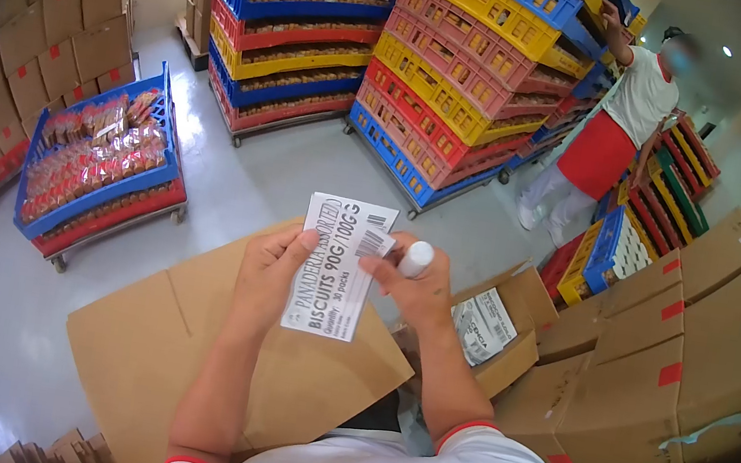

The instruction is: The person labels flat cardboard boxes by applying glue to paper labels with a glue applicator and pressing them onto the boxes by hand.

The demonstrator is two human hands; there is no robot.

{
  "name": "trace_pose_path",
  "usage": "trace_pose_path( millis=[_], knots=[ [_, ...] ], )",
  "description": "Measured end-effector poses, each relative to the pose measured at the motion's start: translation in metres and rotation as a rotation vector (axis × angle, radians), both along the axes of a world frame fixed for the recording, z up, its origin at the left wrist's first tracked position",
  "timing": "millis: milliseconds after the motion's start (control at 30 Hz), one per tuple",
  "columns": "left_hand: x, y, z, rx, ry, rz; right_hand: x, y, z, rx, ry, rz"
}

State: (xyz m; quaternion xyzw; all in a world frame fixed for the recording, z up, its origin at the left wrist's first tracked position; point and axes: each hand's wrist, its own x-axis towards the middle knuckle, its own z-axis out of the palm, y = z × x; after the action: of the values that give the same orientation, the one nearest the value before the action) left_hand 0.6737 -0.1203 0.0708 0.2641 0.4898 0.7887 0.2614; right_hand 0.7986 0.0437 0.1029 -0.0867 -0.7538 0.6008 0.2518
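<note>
Between my two hands is a small stack of white printed paper labels [324,263], its top sheet reading "Biscuits 90G/100GS". My left hand [268,264] pinches the left edge with its thumb on top. My right hand [416,293] has its thumb on the right edge, and its curled fingers also hold a white cylindrical tube [416,259], whose kind I cannot make out. Below both hands lies a flat brown cardboard carton [182,338]. To the right of my right hand, an open cardboard box [528,298] contains more printed labels [482,328].
Tall stacks of coloured plastic crates [463,63] stand on wheeled bases ahead. A low blue crate [166,158] of packed biscuits is at left. Sealed cartons [628,366] line the right, others [45,39] the left wall. A co-worker [634,103] reaches toward the crates.
</note>
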Motion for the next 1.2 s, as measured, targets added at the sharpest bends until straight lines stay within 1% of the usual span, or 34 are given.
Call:
trace_pose_path(
  millis=[33, 100, 133, 167, 233, 267, 300, 333, 367, 400, 433, 467, 533, 600, 633, 700, 733, 767, 800, 867, 900, 933, 967, 1000, 1033, 1067, 1100, 1133, 1200],
  knots=[
    [0.0, 0.0, 0.0, 0.002, 0.006, 0.003, 0.0, -0.003, -0.001, 0.002, 0.006, 0.003],
    [0.0, -0.001, -0.001, 0.018, 0.006, 0.101, -0.002, -0.011, -0.001, 0.112, -0.022, -0.035],
    [0.001, -0.001, -0.001, 0.02, 0.007, 0.102, -0.005, -0.008, -0.007, 0.287, 0.051, -0.052],
    [0.001, 0.0, -0.001, 0.054, -0.01, 0.099, -0.006, -0.009, -0.008, 0.289, 0.052, -0.051],
    [0.001, 0.0, -0.004, 0.09, -0.028, 0.097, -0.007, -0.014, -0.006, 0.492, 0.151, -0.185],
    [0.001, -0.001, -0.006, 0.133, -0.098, 0.045, -0.008, -0.013, -0.008, 0.492, 0.152, -0.185],
    [0.001, -0.002, -0.007, 0.175, -0.169, -0.008, -0.009, -0.01, -0.011, 0.552, 0.229, -0.164],
    [0.0, -0.003, -0.005, 0.175, -0.169, -0.009, -0.01, -0.008, -0.013, 0.611, 0.305, -0.143],
    [-0.001, -0.003, -0.001, 0.225, -0.325, -0.072, -0.008, -0.007, -0.013, 0.61, 0.305, -0.144],
    [-0.002, -0.005, 0.001, 0.272, -0.481, -0.136, -0.006, -0.007, -0.013, 0.676, 0.287, -0.135],
    [-0.003, -0.006, 0.002, 0.27, -0.481, -0.139, -0.005, -0.007, -0.013, 0.741, 0.269, -0.125],
    [-0.005, -0.009, 0.002, 0.274, -0.482, -0.164, -0.007, -0.006, -0.014, 0.741, 0.268, -0.126],
    [-0.012, -0.012, -0.002, 0.275, -0.483, -0.189, -0.01, -0.003, -0.017, 0.779, 0.34, -0.058],
    [-0.02, -0.013, -0.01, 0.187, -0.372, -0.261, -0.012, -0.005, -0.016, 0.763, 0.351, -0.033],
    [-0.019, -0.011, -0.01, 0.183, -0.378, -0.258, -0.011, -0.006, -0.016, 0.748, 0.363, -0.009],
    [-0.022, -0.008, -0.007, 0.105, -0.305, 0.088, -0.011, 0.017, -0.03, 0.69, 0.482, -0.11],
    [-0.03, -0.015, -0.003, 0.192, -0.284, 0.166, 0.002, 0.018, -0.021, 0.443, 0.38, -0.325],
    [-0.041, -0.023, -0.002, 0.198, -0.217, 0.247, 0.015, 0.037, -0.017, 0.265, 0.265, -0.52],
    [-0.051, -0.033, -0.005, 0.189, -0.15, 0.333, 0.027, 0.051, -0.007, 0.149, 0.297, -0.485],
    [-0.059, -0.046, -0.006, 0.061, -0.044, 0.425, 0.052, 0.078, 0.015, -0.087, 0.37, -0.426],
    [-0.056, -0.044, -0.006, 0.018, -0.005, 0.456, 0.043, 0.055, 0.019, -0.091, 0.471, -0.35],
    [-0.048, -0.038, -0.004, -0.017, 0.037, 0.472, 0.044, 0.063, 0.008, -0.06, 0.391, -0.109],
    [-0.036, -0.029, 0.0, -0.037, 0.02, 0.485, 0.041, 0.055, 0.011, -0.066, 0.292, 0.015],
    [-0.023, -0.019, 0.007, 0.014, 0.019, 0.422, 0.037, 0.047, 0.013, -0.063, 0.186, 0.135],
    [-0.014, -0.013, 0.01, 0.07, 0.017, 0.352, 0.023, 0.011, 0.024, -0.099, 0.056, 0.135],
    [-0.01, -0.011, 0.008, 0.059, -0.005, 0.339, 0.01, -0.006, 0.016, -0.089, 0.001, 0.041],
    [-0.007, -0.007, 0.003, 0.034, 0.008, 0.264, -0.001, -0.016, 0.007, -0.079, -0.06, -0.063],
    [-0.004, -0.002, -0.001, 0.014, 0.021, 0.181, -0.006, -0.017, -0.003, -0.051, -0.052, -0.078],
    [0.0, -0.005, 0.0, -0.11, 0.076, 0.19, -0.001, -0.005, -0.008, -0.025, -0.093, -0.145]
  ],
)
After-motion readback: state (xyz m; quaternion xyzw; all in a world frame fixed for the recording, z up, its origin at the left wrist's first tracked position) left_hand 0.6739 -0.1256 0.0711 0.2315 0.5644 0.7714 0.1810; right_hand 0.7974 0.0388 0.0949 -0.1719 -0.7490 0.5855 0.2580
